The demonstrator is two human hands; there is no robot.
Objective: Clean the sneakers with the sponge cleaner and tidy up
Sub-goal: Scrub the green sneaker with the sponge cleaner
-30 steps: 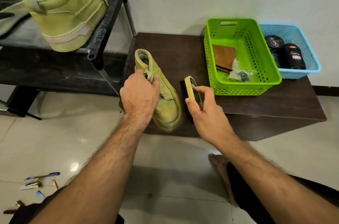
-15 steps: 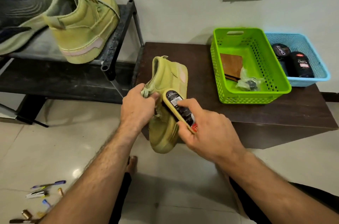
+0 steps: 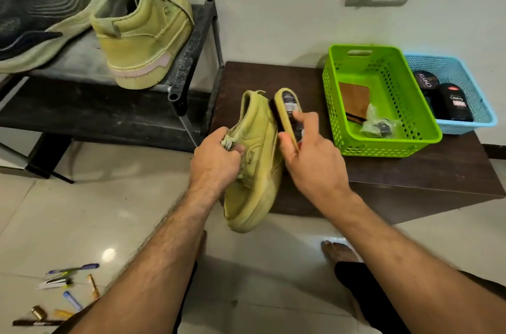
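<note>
An olive-green sneaker (image 3: 254,158) is lifted at the front left edge of the dark brown table (image 3: 410,177), toe pointing toward me. My left hand (image 3: 216,158) grips it at the laces and tongue. My right hand (image 3: 312,158) holds the sponge cleaner (image 3: 287,112), a yellow-backed oval with a dark label, its dark sponge side pressed against the sneaker's right side near the heel. The matching second sneaker (image 3: 142,32) stands on the black shoe rack (image 3: 189,60) at the left.
A dark running shoe (image 3: 35,19) sits on the rack's far left. A green basket (image 3: 383,103) with a brown item and a plastic bag, and a blue basket (image 3: 462,95) with black polish containers, stand on the table. Pens and small items (image 3: 65,290) litter the floor.
The sponge cleaner has slid from the top of the sneaker to its right side near the heel. The sneaker is turned more upright in my left hand.
</note>
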